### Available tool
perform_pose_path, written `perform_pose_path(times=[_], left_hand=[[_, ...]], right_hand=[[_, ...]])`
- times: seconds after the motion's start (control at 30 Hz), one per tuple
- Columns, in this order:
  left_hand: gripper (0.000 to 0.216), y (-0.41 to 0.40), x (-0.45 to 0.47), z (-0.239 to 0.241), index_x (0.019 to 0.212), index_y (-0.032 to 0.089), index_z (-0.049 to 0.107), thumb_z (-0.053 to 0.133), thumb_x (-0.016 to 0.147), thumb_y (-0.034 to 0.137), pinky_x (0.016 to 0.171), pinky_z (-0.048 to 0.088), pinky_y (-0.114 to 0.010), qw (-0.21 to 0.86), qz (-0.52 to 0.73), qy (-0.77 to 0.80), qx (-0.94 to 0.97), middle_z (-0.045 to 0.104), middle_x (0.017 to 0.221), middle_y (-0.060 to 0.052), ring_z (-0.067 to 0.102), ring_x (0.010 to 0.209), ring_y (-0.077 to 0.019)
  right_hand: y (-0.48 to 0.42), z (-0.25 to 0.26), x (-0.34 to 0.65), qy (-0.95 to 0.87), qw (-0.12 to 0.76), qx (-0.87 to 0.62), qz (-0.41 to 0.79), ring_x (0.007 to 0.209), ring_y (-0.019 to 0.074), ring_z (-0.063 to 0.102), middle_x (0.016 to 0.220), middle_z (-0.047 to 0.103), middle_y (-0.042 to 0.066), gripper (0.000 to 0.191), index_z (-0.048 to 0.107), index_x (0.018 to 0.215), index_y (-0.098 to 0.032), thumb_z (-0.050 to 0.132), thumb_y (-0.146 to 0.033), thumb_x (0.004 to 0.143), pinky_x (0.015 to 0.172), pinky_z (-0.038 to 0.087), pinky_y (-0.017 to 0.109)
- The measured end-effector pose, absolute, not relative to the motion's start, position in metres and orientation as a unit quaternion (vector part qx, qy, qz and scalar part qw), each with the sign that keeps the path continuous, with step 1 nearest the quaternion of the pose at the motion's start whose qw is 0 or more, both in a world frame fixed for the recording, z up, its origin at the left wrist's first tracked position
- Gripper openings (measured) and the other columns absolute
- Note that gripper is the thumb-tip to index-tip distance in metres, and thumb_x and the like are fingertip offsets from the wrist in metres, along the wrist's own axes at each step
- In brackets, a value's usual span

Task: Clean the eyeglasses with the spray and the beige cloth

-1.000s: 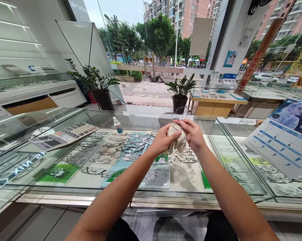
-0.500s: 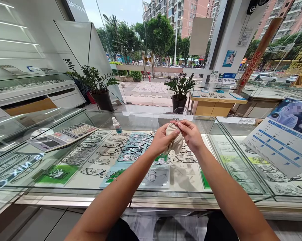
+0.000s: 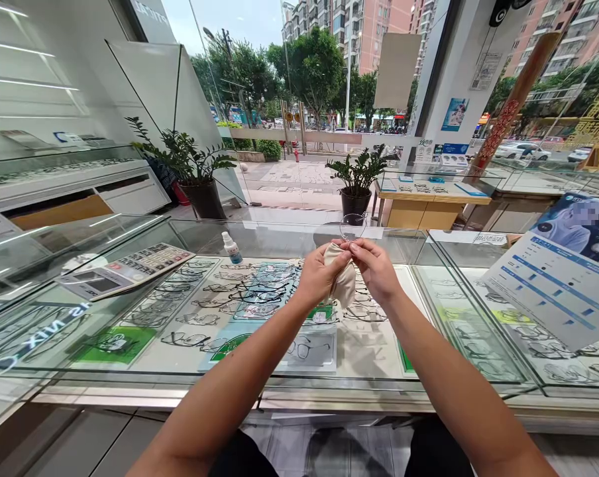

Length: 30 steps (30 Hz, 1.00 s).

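Observation:
Both my hands are raised together over a glass display counter (image 3: 130, 344). My left hand (image 3: 317, 277) is closed around a beige cleaning cloth (image 3: 343, 283), which hangs down between the hands. My right hand (image 3: 375, 266) pinches a pair of thin clear glasses (image 3: 352, 226), and one round lens sticks up above my fingers. The cloth is pressed against the part of the glasses that sits between my fingertips; that part is hidden.
Under the glass lie several rows of spectacle frames (image 3: 250, 291). A calculator (image 3: 125, 268) and a small spray bottle (image 3: 231, 248) rest on the counter to the left. A blue printed board (image 3: 558, 278) leans at the right. Potted plants (image 3: 356, 179) stand beyond by the window.
Both hands have shifted slightly up and left with the cloth and glasses. The cloth is bunched tighter between them.

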<state>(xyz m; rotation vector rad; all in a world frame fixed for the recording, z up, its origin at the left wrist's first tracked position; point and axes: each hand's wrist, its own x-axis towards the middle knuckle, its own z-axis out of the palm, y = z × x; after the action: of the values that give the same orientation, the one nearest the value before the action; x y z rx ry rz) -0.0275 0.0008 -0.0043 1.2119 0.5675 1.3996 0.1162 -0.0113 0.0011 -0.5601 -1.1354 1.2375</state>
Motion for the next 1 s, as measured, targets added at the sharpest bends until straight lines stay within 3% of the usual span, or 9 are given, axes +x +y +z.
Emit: perform_pose_path(times=[0.43,0.77,1.0], left_hand=[[0.061,0.0017,-0.0258,-0.0039,0.093,0.015,0.082,0.105,0.064,0.063,0.083,0.052,-0.027,0.55,0.615,0.252,0.506,0.076,0.093,-0.003,0.064,0.084,-0.014],[0.068,0.0053,-0.0289,-0.0088,0.095,0.015,0.085,0.085,0.081,0.082,0.074,0.046,-0.027,0.48,0.597,0.279,0.579,0.075,0.089,-0.005,0.059,0.08,-0.016],[0.071,0.0031,-0.0326,-0.0072,0.082,0.015,0.072,0.08,0.085,0.085,0.068,0.039,-0.027,0.494,0.546,0.264,0.623,0.058,0.071,0.001,0.044,0.069,-0.0125]], right_hand=[[-0.0147,0.0052,0.1148,-0.502,0.63,-0.243,0.541,0.116,0.0276,0.079,0.107,0.089,0.005,0.027,0.087,0.086,-0.028,0.093,-0.053,0.079,0.107,0.059,0.039],[-0.0144,0.0028,0.1144,-0.484,0.643,-0.269,0.53,0.105,0.0249,0.08,0.105,0.089,0.005,0.032,0.085,0.085,-0.027,0.096,-0.056,0.076,0.106,0.06,0.038],[-0.0146,0.0064,0.1137,-0.438,0.661,-0.244,0.559,0.095,0.0236,0.081,0.1,0.09,0.005,0.031,0.082,0.08,-0.026,0.102,-0.048,0.069,0.099,0.064,0.039]])
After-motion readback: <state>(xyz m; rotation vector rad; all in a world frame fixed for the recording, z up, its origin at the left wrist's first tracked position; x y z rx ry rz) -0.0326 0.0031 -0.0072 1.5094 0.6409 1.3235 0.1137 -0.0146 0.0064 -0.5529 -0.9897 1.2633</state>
